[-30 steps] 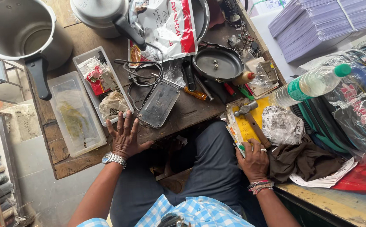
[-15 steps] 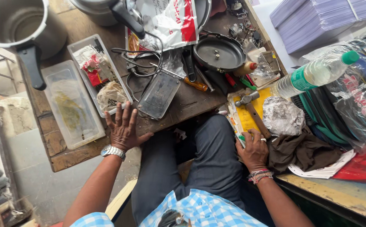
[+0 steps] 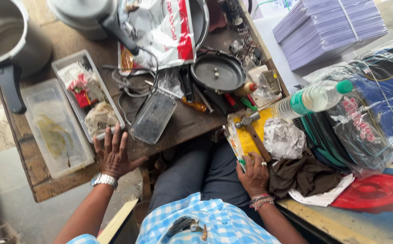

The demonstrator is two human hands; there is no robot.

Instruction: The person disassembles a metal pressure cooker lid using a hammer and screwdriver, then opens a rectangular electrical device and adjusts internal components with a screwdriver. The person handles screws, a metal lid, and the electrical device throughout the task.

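— Two hands, both at rest, is that how you read me?

— Nearly. Your left hand [image 3: 113, 156] lies flat, palm down and fingers spread, on the worn wooden surface [image 3: 192, 122]. Its fingertips are just beside the long clear plastic tray of red and white scraps [image 3: 57, 65], and it grips nothing. Your right hand [image 3: 253, 174] sits at the near edge of the flat yellow board [image 3: 244, 144] with its fingers curled. A bit of green shows at the fingertips, but I cannot tell whether you are pinching it or only covering it.

— And the hammer?

— Your steel-headed hammer with the wooden handle [image 3: 253, 131] lies on the yellow board. Its head points away from you and the handle end is just beside your right fingers. It is lying down, not lifted.

— So how far along am I?

— Early, by my judgement. No piece sits under the hammer. The small clear rectangular tray [image 3: 153, 116] and the round black metal lid [image 3: 218, 72] lie apart from both hands, untouched. The crumpled grey paper wad [image 3: 283, 138] and the brown cloth [image 3: 304, 176] rest to your right. Taking up the tool and the striking itself both look undone.
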